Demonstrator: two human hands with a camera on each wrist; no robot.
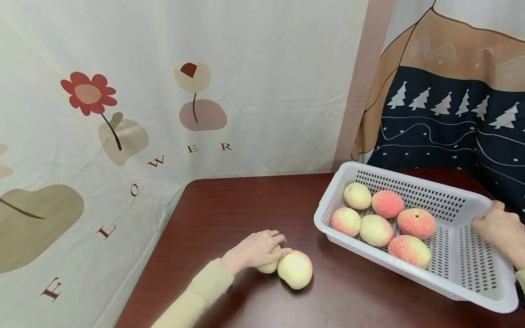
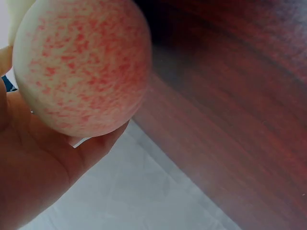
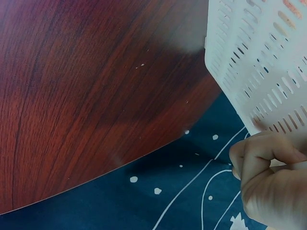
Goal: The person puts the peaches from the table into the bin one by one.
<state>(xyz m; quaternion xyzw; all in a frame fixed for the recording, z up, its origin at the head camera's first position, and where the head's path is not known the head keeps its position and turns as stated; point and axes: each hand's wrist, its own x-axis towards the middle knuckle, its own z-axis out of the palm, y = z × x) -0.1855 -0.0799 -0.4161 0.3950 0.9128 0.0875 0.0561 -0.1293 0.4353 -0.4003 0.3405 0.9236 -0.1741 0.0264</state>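
My left hand (image 1: 257, 249) curves over a pale yellow peach (image 1: 268, 267) at the front middle of the table. In the left wrist view this peach (image 2: 86, 67) shows a red-speckled side, with thumb and fingers around it. Touching or very near it on the right is a second peach (image 1: 296, 269). At the right, my right hand (image 1: 501, 231) grips the end rim of a white plastic basket (image 1: 451, 283). Curled fingers (image 3: 261, 148) on that rim show in the right wrist view. Several yellow and red peaches (image 1: 376, 230) lie in the basket's left half.
The dark red-brown wooden table (image 1: 246, 200) ends at the back against a pale curtain (image 1: 266, 91) with flower prints. A dark blue cloth (image 1: 434, 114) with white trees hangs behind the basket. The basket's right end reaches the table's edge.
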